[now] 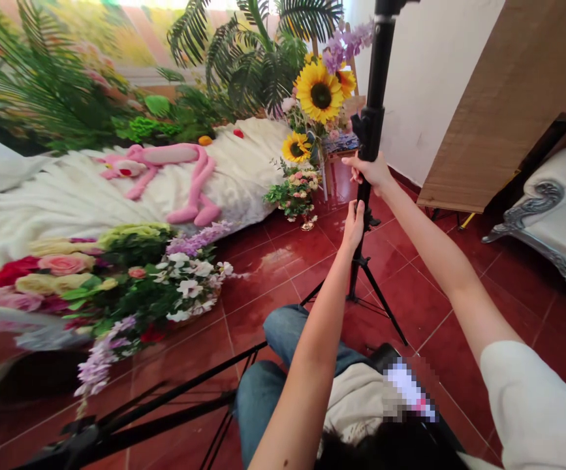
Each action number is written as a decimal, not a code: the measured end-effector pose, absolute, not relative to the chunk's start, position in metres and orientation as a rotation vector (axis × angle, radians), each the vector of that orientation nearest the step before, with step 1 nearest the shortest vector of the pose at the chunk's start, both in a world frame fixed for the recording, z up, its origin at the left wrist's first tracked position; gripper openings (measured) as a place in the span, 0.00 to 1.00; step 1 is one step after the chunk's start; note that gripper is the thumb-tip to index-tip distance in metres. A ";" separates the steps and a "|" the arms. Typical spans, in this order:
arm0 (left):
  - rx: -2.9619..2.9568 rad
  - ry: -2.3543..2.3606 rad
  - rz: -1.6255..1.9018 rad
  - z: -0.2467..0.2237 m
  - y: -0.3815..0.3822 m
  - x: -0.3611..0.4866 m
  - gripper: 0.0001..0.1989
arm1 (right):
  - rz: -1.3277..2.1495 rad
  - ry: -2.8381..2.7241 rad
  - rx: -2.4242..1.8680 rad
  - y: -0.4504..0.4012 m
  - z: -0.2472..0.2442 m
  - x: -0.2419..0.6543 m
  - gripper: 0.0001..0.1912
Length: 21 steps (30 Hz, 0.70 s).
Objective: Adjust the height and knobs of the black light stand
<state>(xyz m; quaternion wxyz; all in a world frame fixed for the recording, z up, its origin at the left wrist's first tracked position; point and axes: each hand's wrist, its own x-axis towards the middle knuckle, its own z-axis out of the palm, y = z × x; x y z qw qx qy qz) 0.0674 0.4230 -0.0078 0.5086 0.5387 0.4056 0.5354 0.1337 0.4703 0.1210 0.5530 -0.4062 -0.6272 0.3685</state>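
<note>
A black tripod light stand [379, 72] rises through the right half of the view, its legs spread on the floor. My right hand [375, 173] grips the pole just under a collar with a knob. Lower down, my left hand [354, 225] is wrapped round the same pole, beside another knob. Both hands are closed on the stand, and some of the fingers are hidden behind it. The top of the stand runs out of view.
A pink plush toy [172, 156] lies on a white fur cover [253, 150]. Artificial flowers [160, 287] and sunflowers [319, 93] stand around it. Black stand legs [175, 418] cross the lower left. Below me are jeans-clad legs [263, 391]. A white armchair [561, 202] stands right.
</note>
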 end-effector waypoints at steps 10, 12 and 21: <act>1.296 0.949 1.358 -0.004 0.417 0.066 0.25 | 0.834 -1.525 -0.889 0.484 0.188 0.133 0.20; 1.316 0.980 1.368 -0.004 0.417 0.066 0.27 | 0.853 -1.537 -0.884 0.481 0.197 0.132 0.22; 1.389 1.038 1.437 -0.007 0.420 0.068 0.27 | 0.513 -1.784 -1.001 0.464 0.191 0.150 0.19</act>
